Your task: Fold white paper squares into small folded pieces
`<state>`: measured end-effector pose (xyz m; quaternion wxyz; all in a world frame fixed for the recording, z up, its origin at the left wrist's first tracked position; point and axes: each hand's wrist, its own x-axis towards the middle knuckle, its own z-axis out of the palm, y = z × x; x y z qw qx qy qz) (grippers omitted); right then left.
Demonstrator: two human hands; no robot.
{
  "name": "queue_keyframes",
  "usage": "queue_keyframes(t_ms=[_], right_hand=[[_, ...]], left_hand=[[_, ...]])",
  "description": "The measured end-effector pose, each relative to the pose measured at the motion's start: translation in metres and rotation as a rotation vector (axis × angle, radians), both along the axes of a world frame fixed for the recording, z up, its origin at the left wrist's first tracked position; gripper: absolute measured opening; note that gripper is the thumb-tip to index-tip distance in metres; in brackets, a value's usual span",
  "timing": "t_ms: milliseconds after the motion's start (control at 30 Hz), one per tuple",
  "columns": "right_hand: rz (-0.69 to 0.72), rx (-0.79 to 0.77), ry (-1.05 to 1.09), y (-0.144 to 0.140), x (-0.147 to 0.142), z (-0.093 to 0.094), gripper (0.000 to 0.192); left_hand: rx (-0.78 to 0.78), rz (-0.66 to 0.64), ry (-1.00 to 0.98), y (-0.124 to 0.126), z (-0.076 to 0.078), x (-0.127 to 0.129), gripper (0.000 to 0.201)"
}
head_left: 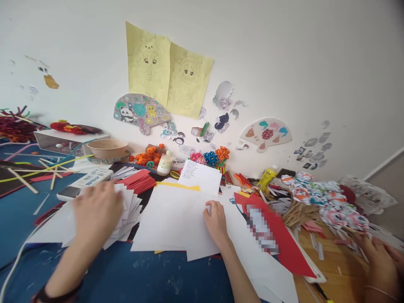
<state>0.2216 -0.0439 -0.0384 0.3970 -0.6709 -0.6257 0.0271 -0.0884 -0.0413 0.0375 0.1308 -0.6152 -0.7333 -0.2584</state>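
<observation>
Left hand (99, 206): held, blurred, at the fanned paper slips (133, 210); grip cannot be told.
Right hand (216, 218): placed on the white sheets (168, 223); its grip cannot be told either.
Blue worktop (158, 277): overlaid centrally by those sheets.

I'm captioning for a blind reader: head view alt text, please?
A person's right hand rests on large white sheets on a blue table; their blurred left hand is over smaller white papers. Another person's hands show at right; drawings hang behind.
</observation>
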Motion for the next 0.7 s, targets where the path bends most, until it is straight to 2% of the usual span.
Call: queue_keyframes(t_ms=[33,100,167,233,267,333,533,667,700], right_hand=[[0.022,-0.004,0.019,0.001,0.001,0.0,0.017],[0.066,-0.019,0.071,0.002,0.002,-0.001,0.02],[0.1,-0.027,0.117,0.003,0.002,-0.001,0.022],[0.122,-0.013,0.127,0.004,0.001,-0.001,0.024],[0.132,0.002,0.117,0.004,0.0,-0.001,0.024],[0.155,0.036,0.075,0.004,-0.003,-0.002,0.024],[0.201,0.06,0.017,0.007,-0.009,-0.002,0.026],[0.232,0.05,0.127,0.012,-0.005,-0.004,0.028],[0.233,0.048,0.175,0.014,-0.004,-0.005,0.031]], left_hand=[[-0.062,-0.184,-0.071,0.003,-0.002,0.017,0.043],[-0.238,-0.547,-0.341,0.013,-0.009,0.053,0.049],[-0.495,-0.732,-0.662,0.025,-0.017,0.083,0.059],[-0.686,-0.702,-0.951,0.037,-0.024,0.103,0.063],[-0.717,-0.65,-1.059,0.043,-0.027,0.11,0.062],[-0.719,-0.613,-1.129,0.052,-0.031,0.117,0.059],[-0.686,-0.671,-1.043,0.062,-0.051,0.13,0.05],[-0.538,-0.73,-0.901,0.063,-0.058,0.136,0.009],[-0.502,-0.738,-0.88,0.063,-0.057,0.134,0.011]])
